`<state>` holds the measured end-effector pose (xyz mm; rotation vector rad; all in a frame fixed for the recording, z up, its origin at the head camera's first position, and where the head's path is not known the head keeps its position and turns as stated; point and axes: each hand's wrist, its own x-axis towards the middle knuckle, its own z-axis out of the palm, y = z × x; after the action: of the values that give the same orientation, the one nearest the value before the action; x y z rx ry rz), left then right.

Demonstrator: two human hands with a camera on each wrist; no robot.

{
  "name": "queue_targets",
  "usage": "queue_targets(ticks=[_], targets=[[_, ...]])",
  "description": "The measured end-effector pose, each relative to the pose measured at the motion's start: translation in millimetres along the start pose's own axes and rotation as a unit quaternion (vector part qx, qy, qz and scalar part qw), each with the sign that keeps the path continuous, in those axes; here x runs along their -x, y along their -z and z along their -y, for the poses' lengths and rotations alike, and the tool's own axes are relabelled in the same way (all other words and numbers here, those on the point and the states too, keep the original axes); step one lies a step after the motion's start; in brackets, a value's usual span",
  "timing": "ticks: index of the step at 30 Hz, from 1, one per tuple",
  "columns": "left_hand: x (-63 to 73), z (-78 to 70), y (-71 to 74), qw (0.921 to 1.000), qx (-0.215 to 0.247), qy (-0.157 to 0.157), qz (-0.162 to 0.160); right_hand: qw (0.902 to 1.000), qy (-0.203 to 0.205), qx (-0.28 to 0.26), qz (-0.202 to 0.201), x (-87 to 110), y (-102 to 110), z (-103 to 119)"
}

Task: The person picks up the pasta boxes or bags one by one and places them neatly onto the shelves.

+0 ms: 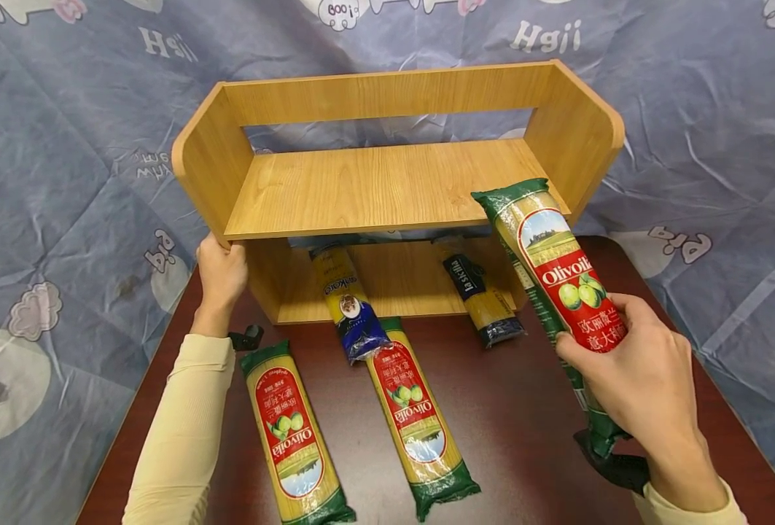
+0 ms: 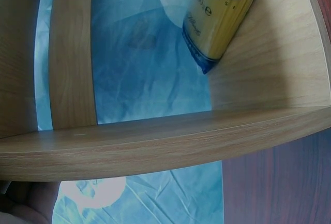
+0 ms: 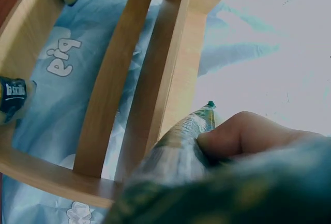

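My right hand [image 1: 652,375] holds a pack of spaghetti [image 1: 541,251] with green ends and a red Olivoila label, raised and tilted before the right part of a wooden shelf [image 1: 374,189]. In the right wrist view the thumb [image 3: 248,133] presses on the wrapper. With my left hand [image 1: 222,273] I grip the shelf's left side panel at about the height of its middle board. On the lower board lean a yellow-and-blue pasta pack [image 1: 348,302] and a dark-labelled la sicilia pack [image 1: 475,292], both sticking out past the front edge.
Two more Olivoila spaghetti packs lie on the dark red table [image 1: 492,430]: one at the left [image 1: 291,437], another in the middle [image 1: 420,423], its top end touching or under the yellow-and-blue pack. Behind the shelf hangs a blue-grey printed cloth [image 1: 98,131].
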<state>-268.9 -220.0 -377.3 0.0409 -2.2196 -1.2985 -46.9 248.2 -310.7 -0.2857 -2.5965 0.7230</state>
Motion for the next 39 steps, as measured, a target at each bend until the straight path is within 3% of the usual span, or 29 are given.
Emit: queue_targets(ticks=[18,39], targets=[[-1.5,2.8,-2.8,1.0,0.0,-0.004,-0.003,0.9993,0.021,-0.001,0.031,-69.8,10.8,23.3],[1.0,2.5,0.3,0.9999,0.004,0.007,-0.007,0.9892,0.034,0.061,0.129,-145.5,7.0,53.8]])
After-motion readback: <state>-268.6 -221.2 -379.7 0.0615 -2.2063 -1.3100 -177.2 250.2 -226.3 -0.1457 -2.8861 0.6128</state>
